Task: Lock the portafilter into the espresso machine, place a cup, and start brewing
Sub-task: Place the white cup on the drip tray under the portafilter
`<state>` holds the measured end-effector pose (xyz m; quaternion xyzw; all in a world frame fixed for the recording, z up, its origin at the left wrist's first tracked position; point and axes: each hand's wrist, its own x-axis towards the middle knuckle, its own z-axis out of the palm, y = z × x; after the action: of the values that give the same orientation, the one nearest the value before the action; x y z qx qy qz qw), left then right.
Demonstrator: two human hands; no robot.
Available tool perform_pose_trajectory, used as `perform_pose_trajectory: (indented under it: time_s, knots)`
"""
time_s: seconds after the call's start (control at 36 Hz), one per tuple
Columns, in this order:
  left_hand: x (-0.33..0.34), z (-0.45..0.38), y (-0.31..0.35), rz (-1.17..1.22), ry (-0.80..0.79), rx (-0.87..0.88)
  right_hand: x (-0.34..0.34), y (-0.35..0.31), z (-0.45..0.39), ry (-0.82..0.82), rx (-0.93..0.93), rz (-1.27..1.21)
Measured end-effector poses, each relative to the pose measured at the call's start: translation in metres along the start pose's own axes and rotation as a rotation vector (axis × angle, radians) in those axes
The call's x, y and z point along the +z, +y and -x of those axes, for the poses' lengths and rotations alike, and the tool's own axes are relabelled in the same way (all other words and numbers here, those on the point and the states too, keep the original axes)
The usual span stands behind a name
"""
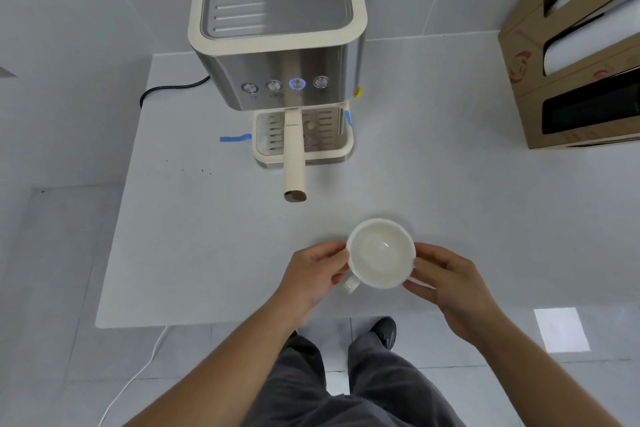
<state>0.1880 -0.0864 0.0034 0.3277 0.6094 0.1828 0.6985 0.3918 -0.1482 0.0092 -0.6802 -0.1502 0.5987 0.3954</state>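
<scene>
Portafilter (294,149) sits in espresso machine (280,45), handle pointing near, apparently locked. One white cup (380,253), empty, held at table's (207,253) near edge btwn left hand (313,274) & right hand (450,284). Next: set cup on drip tray (304,135) under spout, press one of four buttons (274,85).

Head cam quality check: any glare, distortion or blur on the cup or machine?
Head view: wide-angle bowing bends the table edge and cardboard box; a small glint sits inside the cup; soft reflections on the espresso machine top; lit button glows blue; lighting is even, shadows faint, hands sharp.
</scene>
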Motion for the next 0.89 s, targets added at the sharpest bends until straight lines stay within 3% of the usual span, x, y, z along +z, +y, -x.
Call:
perform_pose_trajectory:
  time_s: [0.33, 0.89]
  knots:
    - [0.001, 0.004, -0.001, -0.018, -0.018, 0.018, 0.001, -0.005, -0.003, -0.017, -0.026, 0.013]
    - [-0.032, -0.008, 0.019, 0.312, 0.095, 0.129, 0.054, -0.062, -0.045, -0.131, -0.105, 0.091]
